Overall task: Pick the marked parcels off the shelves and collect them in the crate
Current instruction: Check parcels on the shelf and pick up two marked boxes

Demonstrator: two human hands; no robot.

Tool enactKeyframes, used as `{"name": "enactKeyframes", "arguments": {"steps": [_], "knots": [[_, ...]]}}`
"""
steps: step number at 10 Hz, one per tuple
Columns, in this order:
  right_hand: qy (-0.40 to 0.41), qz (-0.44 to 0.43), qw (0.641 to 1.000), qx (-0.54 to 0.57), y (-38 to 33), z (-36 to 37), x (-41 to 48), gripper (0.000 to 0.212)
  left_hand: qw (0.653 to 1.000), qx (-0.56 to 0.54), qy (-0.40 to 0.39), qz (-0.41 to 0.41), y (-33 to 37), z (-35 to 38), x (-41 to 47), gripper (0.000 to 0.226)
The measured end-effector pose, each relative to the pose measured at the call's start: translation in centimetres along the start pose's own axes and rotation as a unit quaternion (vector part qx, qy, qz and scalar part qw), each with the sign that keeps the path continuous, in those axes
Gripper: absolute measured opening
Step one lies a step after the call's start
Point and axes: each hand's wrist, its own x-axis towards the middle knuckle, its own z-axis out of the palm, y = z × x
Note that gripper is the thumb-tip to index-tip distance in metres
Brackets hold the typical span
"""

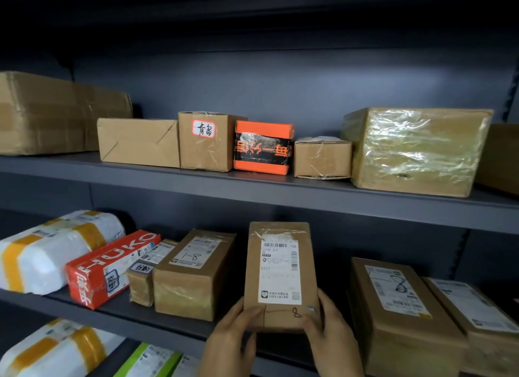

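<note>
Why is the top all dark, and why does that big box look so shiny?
In the head view, the light fades toward the top, so it goes black; the big wrapped box has glossy plastic catching glare; the wide lens bends the shelf edge.

Upper shelf (252, 187): seven boxes, six plain brown cardboard, one orange box (262, 147). Middle shelf (157, 319): five brown cardboard boxes, one red carton (108, 268), one white wrapped bundle (53, 250); sixth brown box (280, 275) held in front. Two hands: left hand (231, 338), right hand (334, 331).
</note>
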Motion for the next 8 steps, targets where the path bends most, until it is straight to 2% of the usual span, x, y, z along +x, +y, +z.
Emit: {"name": "enactKeyframes", "arguments": {"steps": [2,3,4,5,6,8], "knots": [[0.019,-0.028,0.999,-0.029,0.7,-2.2,-1.2,0.063,1.0,-0.011,0.01,0.012,1.1,0.5,0.1,0.082],[0.025,-0.044,0.997,-0.055,0.8,-3.5,-1.1,0.062,0.999,-0.036,0.003,-0.019,2.3,0.2,0.5,0.071],[0.004,-0.074,0.99,-0.117,0.4,-4.7,-0.8,0.064,0.999,-0.033,-0.032,-0.013,3.6,-0.6,1.8,0.047],[-0.043,-0.089,0.975,-0.198,0.4,-5.3,0.1,0.061,0.994,-0.041,-0.096,-0.033,4.6,-0.6,2.5,0.039],[-0.103,-0.087,0.957,-0.257,0.0,-5.5,0.8,0.048,0.989,-0.061,-0.126,-0.043,5.4,-0.4,2.6,0.035],[-0.127,-0.088,0.922,-0.354,-1.9,-5.6,1.7,0.034,0.989,-0.031,-0.125,-0.071,5.6,-0.2,3.7,0.032]]}}
